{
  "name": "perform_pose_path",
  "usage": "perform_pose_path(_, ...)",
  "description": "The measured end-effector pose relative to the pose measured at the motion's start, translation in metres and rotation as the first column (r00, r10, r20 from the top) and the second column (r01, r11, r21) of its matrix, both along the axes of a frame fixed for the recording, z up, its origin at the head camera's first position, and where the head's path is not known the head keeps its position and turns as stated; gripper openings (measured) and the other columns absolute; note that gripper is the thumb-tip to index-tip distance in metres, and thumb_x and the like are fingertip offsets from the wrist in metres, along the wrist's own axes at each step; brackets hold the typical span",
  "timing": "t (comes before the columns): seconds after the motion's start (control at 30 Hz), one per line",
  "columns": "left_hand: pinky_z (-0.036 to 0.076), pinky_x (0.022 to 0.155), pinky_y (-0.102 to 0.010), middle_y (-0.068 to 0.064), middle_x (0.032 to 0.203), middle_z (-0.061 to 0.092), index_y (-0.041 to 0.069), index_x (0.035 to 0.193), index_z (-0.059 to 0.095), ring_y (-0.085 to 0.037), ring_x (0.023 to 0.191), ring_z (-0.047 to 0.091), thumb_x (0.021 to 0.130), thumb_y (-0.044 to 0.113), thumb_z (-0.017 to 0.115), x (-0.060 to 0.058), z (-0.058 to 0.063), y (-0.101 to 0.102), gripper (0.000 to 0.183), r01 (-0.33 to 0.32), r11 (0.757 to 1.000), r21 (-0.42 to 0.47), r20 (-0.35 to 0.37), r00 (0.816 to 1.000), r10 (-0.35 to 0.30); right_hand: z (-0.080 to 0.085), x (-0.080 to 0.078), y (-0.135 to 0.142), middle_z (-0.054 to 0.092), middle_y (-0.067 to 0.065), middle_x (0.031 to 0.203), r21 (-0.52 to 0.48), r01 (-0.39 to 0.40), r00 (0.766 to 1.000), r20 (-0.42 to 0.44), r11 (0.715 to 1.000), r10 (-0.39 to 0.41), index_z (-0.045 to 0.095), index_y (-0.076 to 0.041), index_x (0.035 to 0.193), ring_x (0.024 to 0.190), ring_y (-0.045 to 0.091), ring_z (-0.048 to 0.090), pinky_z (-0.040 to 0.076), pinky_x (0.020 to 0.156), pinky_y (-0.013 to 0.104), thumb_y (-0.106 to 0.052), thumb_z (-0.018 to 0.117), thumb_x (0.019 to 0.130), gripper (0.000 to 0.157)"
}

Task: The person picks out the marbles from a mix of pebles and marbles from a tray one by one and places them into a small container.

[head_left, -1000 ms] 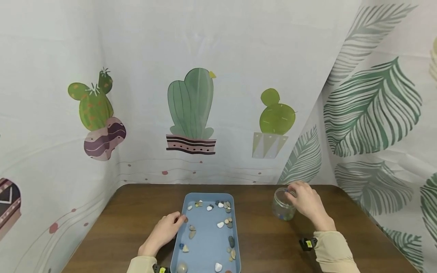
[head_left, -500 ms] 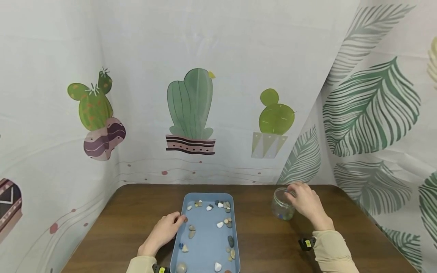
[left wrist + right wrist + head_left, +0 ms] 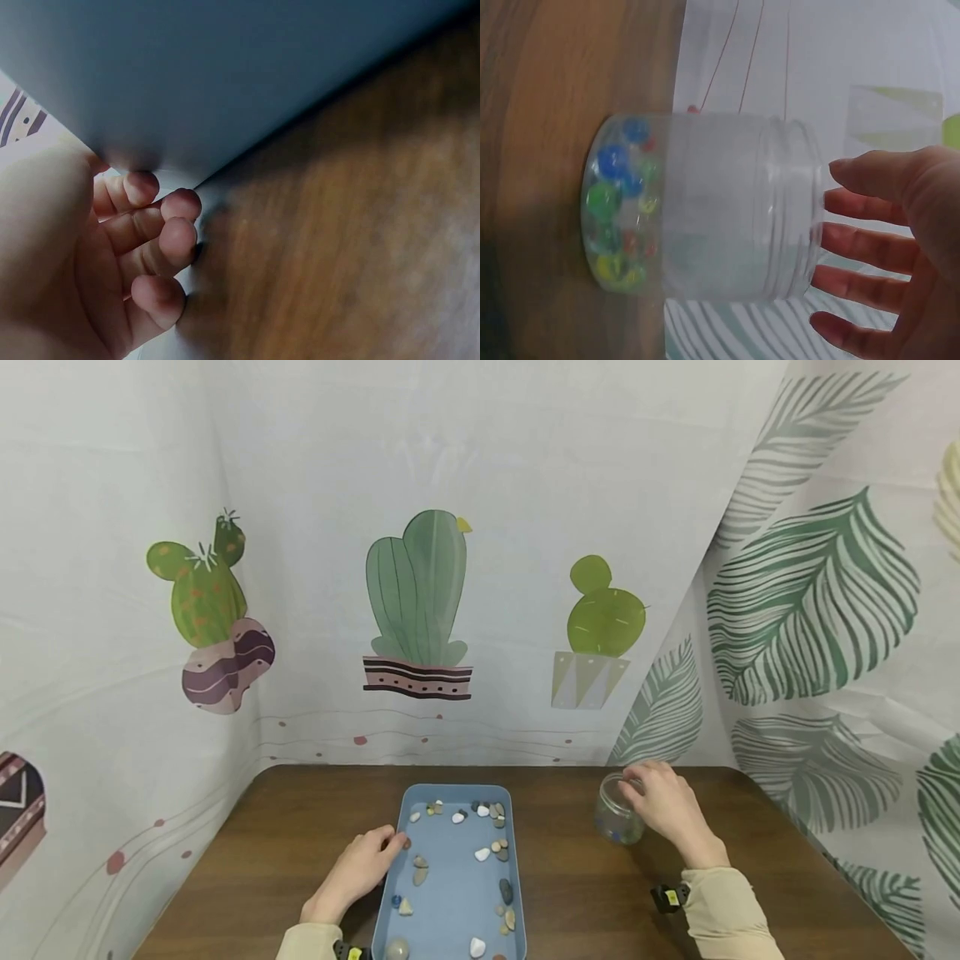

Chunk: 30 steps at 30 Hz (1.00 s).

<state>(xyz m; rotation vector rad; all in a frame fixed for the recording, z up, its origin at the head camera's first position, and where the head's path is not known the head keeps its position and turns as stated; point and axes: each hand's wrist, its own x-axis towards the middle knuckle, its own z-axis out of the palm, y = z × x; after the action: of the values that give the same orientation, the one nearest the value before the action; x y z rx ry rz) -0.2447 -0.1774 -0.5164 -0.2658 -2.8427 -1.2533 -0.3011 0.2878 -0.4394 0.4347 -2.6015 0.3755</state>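
Observation:
A clear jar [image 3: 613,814] stands upright on the table at the right. Coloured glass marbles [image 3: 613,161] lie at its bottom, seen sideways in the right wrist view. My right hand [image 3: 663,802] hovers at the jar's mouth, fingers spread apart and nothing visible between them. On its left side, a blue rectangular tray [image 3: 450,893] is held at the rim by my left hand [image 3: 358,864]. The left wrist view has the fingers [image 3: 178,236] bent against the tray's outer wall; the thumb is mostly hidden there.
Pebbles are scattered in the tray, among them white stones [image 3: 477,947], a dark oval stone [image 3: 506,891] and a small blue marble [image 3: 397,901]. A brown wooden table [image 3: 570,877] carries everything. Behind it hangs a printed cloth [image 3: 517,610].
A small blue spot at my right fingertips a second ago no longer shows. The left hand, tray and jar keep their places; the right hand barely shifts.

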Motion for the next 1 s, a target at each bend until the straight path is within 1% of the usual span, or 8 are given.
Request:
perform_pose_path(0.13, 0.04, 0.046, -0.028, 0.003, 0.058, 0.053, 0.016, 0.089, 0.066, -0.014, 0.05, 0.052, 0.102, 0.032, 0.051, 0.0, 0.0, 0.0, 0.026, -0.002, 1.0, 0.002, 0.011, 1.0, 0.002, 0.003, 0.003, -0.014, 0.066, 0.012, 0.103, 0.009, -0.031, 1.0, -0.004, 0.999, 0.031, 0.07, -0.011, 0.094, 0.1, 0.037, 0.059, 0.045, 0.075, 0.058, -0.019, 0.073, 0.087, 0.011)
perform_pose_path(0.33, 0.041, 0.046, -0.029, 0.003, 0.059, 0.052, 0.016, 0.091, 0.067, -0.014, 0.051, 0.053, 0.103, 0.032, 0.05, 0.0, 0.001, -0.001, 0.026, -0.007, 1.0, 0.001, 0.021, 1.0, 0.007, 0.002, 0.006, -0.046, 0.067, 0.004, 0.094, 0.05, -0.119, 0.992, -0.032, 0.992, 0.121, 0.071, -0.012, 0.092, 0.091, 0.03, 0.061, 0.048, 0.073, 0.051, -0.019, 0.075, 0.086, 0.01)
perform_pose_path(0.53, 0.042, 0.047, -0.028, 0.003, 0.059, 0.052, 0.016, 0.09, 0.066, -0.013, 0.051, 0.053, 0.103, 0.033, 0.05, 0.0, 0.001, -0.001, 0.027, 0.001, 1.0, -0.001, 0.009, 1.0, -0.001, 0.004, 0.012, -0.082, 0.066, 0.001, 0.091, 0.04, -0.222, 0.972, -0.066, 0.974, 0.224, 0.071, -0.012, 0.09, 0.09, 0.026, 0.061, 0.049, 0.074, 0.046, -0.019, 0.077, 0.083, 0.012)
perform_pose_path(0.63, 0.043, 0.048, -0.028, 0.003, 0.059, 0.052, 0.015, 0.09, 0.067, -0.013, 0.051, 0.053, 0.102, 0.033, 0.051, 0.001, 0.001, -0.001, 0.027, 0.009, 1.0, 0.008, -0.002, 1.0, -0.009, 0.006, 0.016, -0.101, 0.066, 0.0, 0.09, 0.044, -0.259, 0.961, -0.088, 0.965, 0.262, 0.071, -0.012, 0.089, 0.088, 0.025, 0.061, 0.049, 0.071, 0.046, -0.018, 0.078, 0.081, 0.012)
perform_pose_path(0.7, 0.042, 0.047, -0.028, 0.003, 0.059, 0.052, 0.015, 0.091, 0.067, -0.013, 0.051, 0.053, 0.102, 0.033, 0.051, 0.001, 0.001, -0.001, 0.027, 0.009, 1.0, 0.008, -0.008, 1.0, -0.009, 0.007, 0.019, -0.115, 0.066, -0.001, 0.089, 0.068, -0.283, 0.952, -0.104, 0.957, 0.289, 0.071, -0.012, 0.089, 0.086, 0.024, 0.06, 0.048, 0.069, 0.045, -0.019, 0.078, 0.081, 0.012)
perform_pose_path(0.77, 0.041, 0.046, -0.028, 0.003, 0.058, 0.051, 0.015, 0.091, 0.067, -0.013, 0.05, 0.053, 0.102, 0.033, 0.051, 0.002, 0.002, -0.002, 0.027, 0.003, 1.0, 0.005, -0.012, 1.0, -0.003, 0.008, 0.022, -0.13, 0.066, -0.001, 0.091, 0.098, -0.311, 0.942, -0.097, 0.945, 0.32, 0.071, -0.013, 0.091, 0.086, 0.023, 0.06, 0.048, 0.068, 0.044, -0.021, 0.077, 0.082, 0.013)
perform_pose_path(0.9, 0.039, 0.044, -0.027, 0.003, 0.057, 0.05, 0.015, 0.092, 0.067, -0.013, 0.049, 0.052, 0.102, 0.032, 0.051, 0.002, 0.002, -0.002, 0.025, -0.005, 1.0, -0.002, -0.005, 1.0, 0.005, 0.011, 0.027, -0.158, 0.066, -0.001, 0.096, 0.148, -0.372, 0.925, -0.029, 0.917, 0.379, 0.072, -0.016, 0.095, 0.087, 0.02, 0.057, 0.047, 0.071, 0.042, -0.025, 0.073, 0.088, 0.012)
perform_pose_path(1.0, 0.04, 0.045, -0.027, 0.004, 0.058, 0.051, 0.015, 0.091, 0.067, -0.013, 0.05, 0.052, 0.102, 0.032, 0.051, 0.001, 0.002, -0.001, 0.025, -0.001, 1.0, 0.0, -0.002, 1.0, 0.001, 0.014, 0.031, -0.176, 0.065, -0.003, 0.097, 0.174, -0.403, 0.913, -0.001, 0.899, 0.409, 0.072, -0.018, 0.097, 0.088, 0.018, 0.056, 0.046, 0.073, 0.04, -0.028, 0.071, 0.09, 0.011)
